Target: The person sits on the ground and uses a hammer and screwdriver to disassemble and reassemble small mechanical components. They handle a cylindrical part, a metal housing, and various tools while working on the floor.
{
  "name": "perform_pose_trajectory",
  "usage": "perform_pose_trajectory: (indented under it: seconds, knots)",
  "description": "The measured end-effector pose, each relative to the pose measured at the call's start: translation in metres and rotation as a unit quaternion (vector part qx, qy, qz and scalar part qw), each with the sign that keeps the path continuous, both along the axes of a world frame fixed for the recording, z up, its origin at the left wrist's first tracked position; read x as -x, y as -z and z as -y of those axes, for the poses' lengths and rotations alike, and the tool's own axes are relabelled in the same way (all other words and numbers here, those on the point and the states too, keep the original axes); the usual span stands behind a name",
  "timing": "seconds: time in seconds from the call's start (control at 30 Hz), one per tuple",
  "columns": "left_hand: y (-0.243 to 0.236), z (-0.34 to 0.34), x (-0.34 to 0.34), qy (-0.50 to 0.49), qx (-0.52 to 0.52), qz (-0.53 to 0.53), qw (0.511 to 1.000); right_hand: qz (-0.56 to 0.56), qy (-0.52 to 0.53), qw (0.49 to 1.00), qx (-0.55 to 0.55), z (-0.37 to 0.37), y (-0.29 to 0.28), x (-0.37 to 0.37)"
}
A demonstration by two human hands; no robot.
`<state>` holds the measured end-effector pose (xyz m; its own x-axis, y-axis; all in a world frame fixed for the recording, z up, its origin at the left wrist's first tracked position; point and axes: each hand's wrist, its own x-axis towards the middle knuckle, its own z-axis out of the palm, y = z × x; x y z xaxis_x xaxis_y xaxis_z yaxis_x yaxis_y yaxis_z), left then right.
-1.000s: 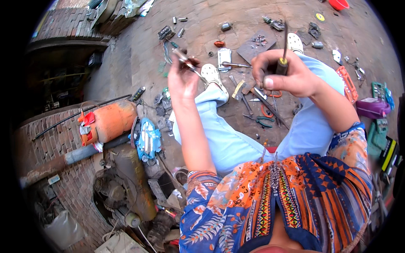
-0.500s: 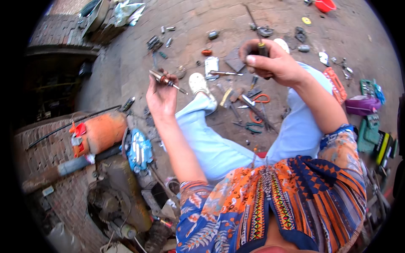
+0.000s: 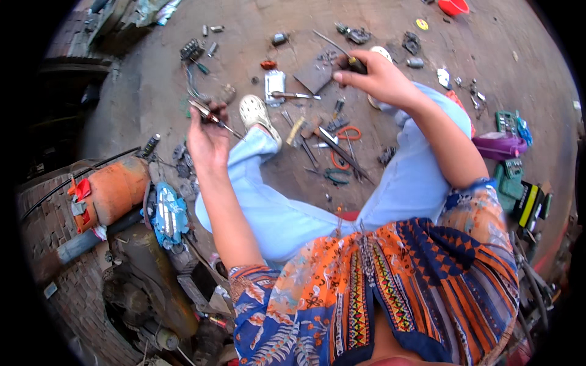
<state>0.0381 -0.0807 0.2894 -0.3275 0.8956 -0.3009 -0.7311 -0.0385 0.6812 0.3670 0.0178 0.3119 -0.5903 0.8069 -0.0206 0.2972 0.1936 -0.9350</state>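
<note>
My left hand (image 3: 209,141), palm up, is closed round a motor armature (image 3: 206,113), with copper-red windings and a thin shaft sticking out to the right. On the other side, my right hand (image 3: 386,80) grips a screwdriver (image 3: 355,64) by its dark handle with a yellow band. Its long thin blade points up and to the left, away from the armature, touching nothing that I can make out. Below the right hand on the ground lie a hammer (image 3: 329,140), orange-handled scissors (image 3: 349,133) and green-handled pliers (image 3: 337,177).
A white metal plate (image 3: 274,87) and a dark flat sheet (image 3: 316,76) lie ahead. Small motor parts are scattered farther out. At left are an orange cylinder (image 3: 116,189) and a blue tray (image 3: 168,215); at right, a purple case (image 3: 500,145) and green tool cases (image 3: 508,186).
The whole view has shifted, so the ground things sit farther left. My right hand has tipped the screwdriver from nearly upright toward the left. Both hands keep their holds.
</note>
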Motion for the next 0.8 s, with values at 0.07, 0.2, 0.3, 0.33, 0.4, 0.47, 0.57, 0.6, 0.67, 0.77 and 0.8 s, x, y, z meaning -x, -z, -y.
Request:
perform_pose_trajectory:
  seconds: [0.07,0.2,0.3,0.33,0.4,0.47,0.57,0.6,0.67,0.77,0.8]
  knots:
    - [0.009,0.002,0.011,-0.011,0.018,-0.036,0.999,0.046,0.020,0.999,0.003,-0.003,0.017,-0.002]
    - [0.006,-0.002,0.011,-0.031,0.036,-0.033,0.998,0.120,0.113,0.985,0.041,-0.004,0.084,-0.026]
    - [0.000,0.017,0.020,-0.064,0.034,-0.078,0.994,0.218,0.135,0.941,0.221,0.013,0.158,-0.030]
    - [-0.002,0.017,0.017,-0.071,0.039,-0.077,0.994,0.253,0.134,0.928,0.236,0.017,0.205,-0.042]
    - [-0.003,0.014,0.014,-0.079,0.052,-0.079,0.992,0.320,0.155,0.900,0.252,0.036,0.296,-0.068]
    - [0.001,0.014,0.016,-0.080,0.057,-0.054,0.994,0.380,0.202,0.868,0.249,0.065,0.351,-0.080]
    - [0.002,0.026,0.023,-0.041,0.019,-0.007,0.999,0.464,0.250,0.825,0.203,0.108,0.376,-0.070]
    - [0.001,0.024,0.021,-0.041,0.025,-0.013,0.999,0.459,0.253,0.817,0.240,0.115,0.374,-0.067]
    - [-0.002,0.028,0.023,-0.068,0.045,-0.035,0.996,0.465,0.233,0.807,0.280,0.120,0.356,-0.047]
    - [-0.008,0.028,0.014,-0.074,0.064,-0.040,0.994,0.483,0.246,0.808,0.230,0.107,0.345,-0.038]
    - [-0.010,0.026,0.010,-0.065,0.060,-0.041,0.995,0.456,0.240,0.828,0.220,0.096,0.349,-0.040]
